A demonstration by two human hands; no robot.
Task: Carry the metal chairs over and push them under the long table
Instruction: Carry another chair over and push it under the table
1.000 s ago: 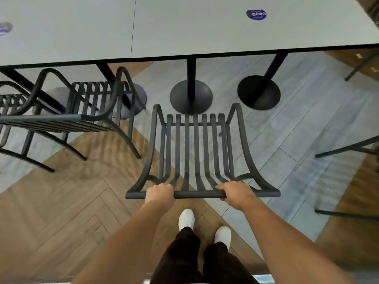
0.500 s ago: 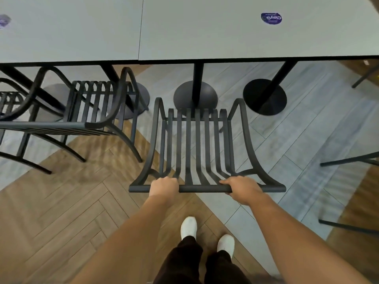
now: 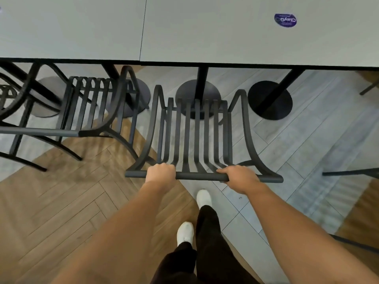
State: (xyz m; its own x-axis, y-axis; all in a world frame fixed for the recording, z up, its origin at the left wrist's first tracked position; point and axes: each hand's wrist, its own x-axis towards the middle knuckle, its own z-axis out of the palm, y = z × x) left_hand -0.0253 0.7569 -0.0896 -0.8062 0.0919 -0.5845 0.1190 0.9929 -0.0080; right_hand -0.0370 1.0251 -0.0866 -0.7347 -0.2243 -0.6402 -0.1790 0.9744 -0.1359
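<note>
The top rail of the metal chair (image 3: 196, 136) is gripped by both hands, the left hand (image 3: 161, 172) and the right hand (image 3: 239, 177) each curled fully round the bar and set well apart, a hold judged to keep the seat square while it is driven forward. Ahead of the hands, the chair's front edge stands short of the long table (image 3: 205, 37) edge, and a round pedestal base (image 3: 198, 98) directly beyond the seat is judged the likely obstruction. To the left of the left hand, a second chair (image 3: 92, 111) is already parked partly under the table, just beside the held one, so a straight push is advised.
</note>
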